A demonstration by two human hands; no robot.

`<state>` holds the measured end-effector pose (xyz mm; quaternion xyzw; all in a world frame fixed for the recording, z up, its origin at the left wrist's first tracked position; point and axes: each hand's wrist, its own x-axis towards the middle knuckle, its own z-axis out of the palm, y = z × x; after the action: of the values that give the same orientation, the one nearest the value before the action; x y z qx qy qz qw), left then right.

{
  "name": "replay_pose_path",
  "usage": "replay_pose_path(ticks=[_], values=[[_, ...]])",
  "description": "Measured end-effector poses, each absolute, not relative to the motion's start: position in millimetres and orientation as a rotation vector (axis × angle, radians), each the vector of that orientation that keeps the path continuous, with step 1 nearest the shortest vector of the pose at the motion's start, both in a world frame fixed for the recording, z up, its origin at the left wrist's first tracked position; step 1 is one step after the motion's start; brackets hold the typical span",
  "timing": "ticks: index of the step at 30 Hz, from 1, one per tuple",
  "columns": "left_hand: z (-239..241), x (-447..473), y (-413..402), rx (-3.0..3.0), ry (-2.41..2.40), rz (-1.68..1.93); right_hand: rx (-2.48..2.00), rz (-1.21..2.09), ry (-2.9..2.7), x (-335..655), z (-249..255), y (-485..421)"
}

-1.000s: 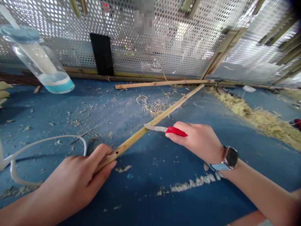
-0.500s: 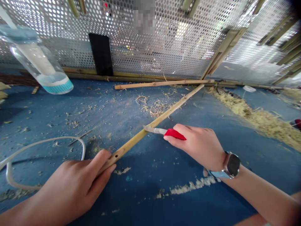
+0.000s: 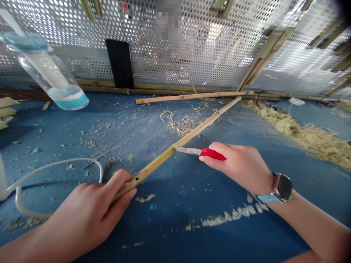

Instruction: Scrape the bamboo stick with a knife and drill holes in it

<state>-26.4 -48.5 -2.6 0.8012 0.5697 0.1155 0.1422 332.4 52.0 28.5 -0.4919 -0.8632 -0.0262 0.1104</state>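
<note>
My left hand (image 3: 95, 212) is closed around the near end of a slim bamboo stick (image 3: 161, 157), just below a small dark hole in it. The stick slants away to the upper right, its far end by the perforated wall. In my right hand (image 3: 240, 166) is a knife (image 3: 213, 154) with a red handle, its blade pointing left. The blade's tip meets the stick's near side at about its middle, by a small pale nick. On my right wrist sits a watch (image 3: 284, 187). My palm and wrist hide the rear of the knife handle.
A second bamboo stick (image 3: 181, 98) lies along the perforated metal wall (image 3: 175, 62), with curly shavings (image 3: 183, 125) before it. A dark phone (image 3: 120, 64) leans there. At left are a clear bottle (image 3: 60, 78) and a white tube (image 3: 63, 160); pale fibres (image 3: 301, 135) lie at right.
My right hand and the knife have shifted slightly right, and the blade no longer lies across the stick; only its tip is at the edge. My left hand keeps its hold.
</note>
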Motion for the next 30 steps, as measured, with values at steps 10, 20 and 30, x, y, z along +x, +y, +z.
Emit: replay_pose_path(ticks=[10, 20, 30], values=[[-4, -19, -55, 2.586, 1.516, 0.455, -1.742, -0.266, -2.370, 341, 29, 75], [-1, -19, -57, 2.389, 1.708, 0.294, -1.498, 0.053, -2.517, 328, 39, 44], [12, -15, -52, 2.039, 1.774, 0.314, -1.453, 0.040, -2.510, 331, 29, 51]])
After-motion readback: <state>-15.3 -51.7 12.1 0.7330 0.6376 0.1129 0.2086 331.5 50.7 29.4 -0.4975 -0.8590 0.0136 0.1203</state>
